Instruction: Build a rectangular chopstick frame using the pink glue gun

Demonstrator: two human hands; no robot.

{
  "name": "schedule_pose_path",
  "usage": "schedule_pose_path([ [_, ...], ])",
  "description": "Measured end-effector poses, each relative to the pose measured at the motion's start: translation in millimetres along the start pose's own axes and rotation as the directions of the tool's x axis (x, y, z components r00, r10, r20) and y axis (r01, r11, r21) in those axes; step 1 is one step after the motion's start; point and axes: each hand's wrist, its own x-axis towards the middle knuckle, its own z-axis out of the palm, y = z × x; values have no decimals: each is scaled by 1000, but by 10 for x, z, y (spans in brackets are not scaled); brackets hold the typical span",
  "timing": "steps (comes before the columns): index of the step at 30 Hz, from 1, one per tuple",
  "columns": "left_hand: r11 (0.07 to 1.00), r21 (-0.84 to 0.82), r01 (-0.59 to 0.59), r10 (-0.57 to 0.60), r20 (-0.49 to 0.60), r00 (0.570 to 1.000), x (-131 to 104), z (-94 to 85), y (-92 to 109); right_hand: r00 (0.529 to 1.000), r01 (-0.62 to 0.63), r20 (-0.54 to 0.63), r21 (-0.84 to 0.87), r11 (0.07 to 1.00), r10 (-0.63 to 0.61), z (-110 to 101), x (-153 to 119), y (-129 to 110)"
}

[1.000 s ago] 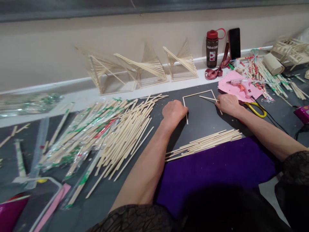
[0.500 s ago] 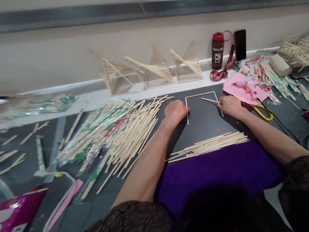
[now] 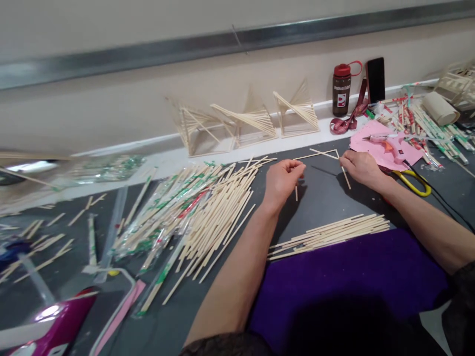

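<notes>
A three-sided frame of thin wooden sticks (image 3: pixel 346 177) lies on the dark table between my hands. My right hand (image 3: pixel 361 169) is closed at its right side, pinching a loose wooden stick (image 3: pixel 323 154) that points left above the table and casts a shadow. My left hand (image 3: pixel 282 182) is over the frame's left side, hiding most of that stick. Its thumb and fingers are drawn together, and nothing shows between the tips. Closer to me lies a row of wooden sticks (image 3: pixel 334 235), beside a purple cloth (image 3: pixel 352 277).
A big pile of bare sticks (image 3: pixel 218 222) and wrapped chopsticks (image 3: pixel 163 212) spreads to the left. Twisted stick models (image 3: pixel 245 118) stand along the wall. At right are a glue gun (image 3: pixel 389 146) on pink paper (image 3: pixel 363 131), yellow-handled scissors (image 3: pixel 417 188), a bottle (image 3: pixel 341 94) and a phone (image 3: pixel 375 79).
My left hand has come off the frame's left stick and lifted slightly. The loose stick in my right hand has risen and tilts across the frame's top side. The camera view has shifted.
</notes>
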Motion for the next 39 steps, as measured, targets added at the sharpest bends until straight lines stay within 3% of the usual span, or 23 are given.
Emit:
schedule_pose_path([
  [2, 904, -400, 150, -97, 150, 984, -145, 96, 81, 994, 107, -16, 238, 965, -106, -13, -40, -73],
  [3, 832, -516, 202, -114, 197, 974, -211, 154, 114, 988, 151, -9, 342, 927, -157, -11, -60, -111],
  [6, 688, -682, 248, -154, 197, 968, -341, 318, 160, 965, 199, 41, 522, 830, -258, 20, -104, -187],
  [10, 632, -725, 274, -233, 159, 959, -341, 386, 112, 955, 135, 117, 647, 751, -272, 44, -78, -122],
  [14, 597, -769, 230, -278, 71, 958, -270, 314, 43, 981, 11, 114, 768, 640, -155, 48, -7, 8],
  [19, 613, -757, 225, -289, 50, 956, -224, 266, -18, 985, -139, 173, 846, 515, -20, 116, 34, 79],
  [22, 603, -764, 229, -306, 43, 951, -210, 268, -40, 992, -123, 107, 860, 495, 61, 163, 40, 94],
  [25, 595, -771, 226, -301, 47, 952, -213, 288, -53, 999, 18, 8, 812, 583, -42, 190, 17, 75],
  [30, 630, -750, 203, -228, 72, 971, -262, 341, -61, 936, 331, -124, 631, 702, -330, 177, -29, 34],
  [33, 701, -683, 203, -182, 104, 978, -305, 350, -79, 928, 370, -202, 591, 717, -313, 168, 5, 91],
  [35, 815, -549, 185, -127, 144, 982, -338, 339, -92, 934, 354, -254, 573, 739, -250, 171, 42, 146],
  [37, 950, -312, 20, 14, 108, 994, -366, 315, -100, 943, 322, -265, 562, 762, -202, 170, 69, 185],
  [38, 978, -159, -138, 146, 42, 988, -373, 299, -104, 946, 313, -251, 560, 767, -203, 165, 74, 194],
  [39, 952, 11, -307, 307, -18, 951, -373, 282, -111, 947, 316, -226, 558, 767, -227, 156, 74, 195],
])
